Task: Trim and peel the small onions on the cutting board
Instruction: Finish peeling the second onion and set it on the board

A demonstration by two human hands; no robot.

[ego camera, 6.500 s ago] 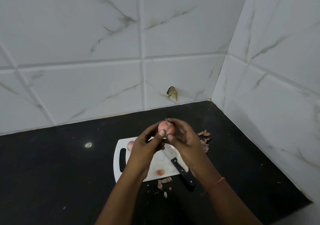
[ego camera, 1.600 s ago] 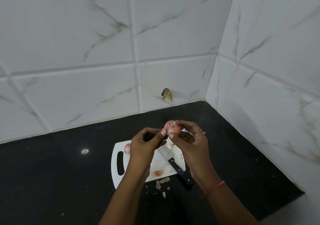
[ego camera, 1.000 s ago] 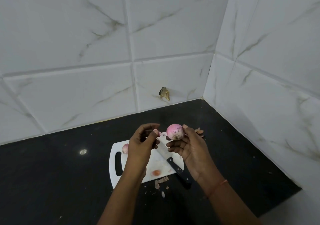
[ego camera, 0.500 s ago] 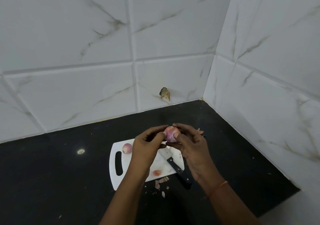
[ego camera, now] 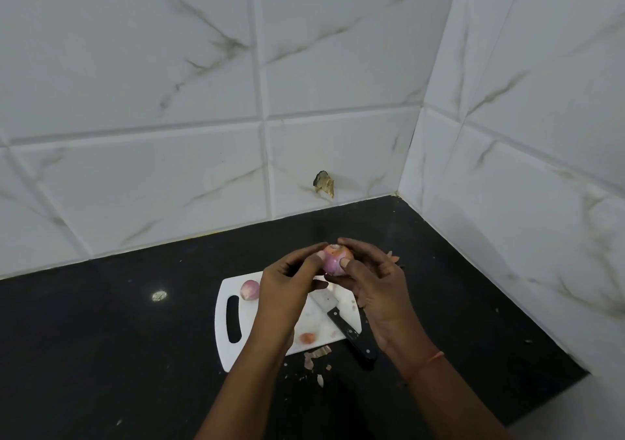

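I hold a small pink onion (ego camera: 334,261) up above the white cutting board (ego camera: 247,318). My right hand (ego camera: 375,280) cups it from the right with the thumb on its front. The fingertips of my left hand (ego camera: 287,280) pinch its left side. A second small onion (ego camera: 249,289) rests on the board's far left part, near the handle slot. An orange trimmed piece (ego camera: 307,338) lies near the board's front edge. The black-handled knife (ego camera: 348,331) lies on the board's right side, blade partly under my hands.
Peel scraps (ego camera: 316,355) are scattered on the black counter in front of the board, and more skins (ego camera: 392,256) lie behind my right hand. White tiled walls meet in a corner at the back right. The counter's front edge is near on the right.
One second ago my hands were apart, the onion in the right hand alone. My left hand has come back onto the onion, and both hands now grip it.
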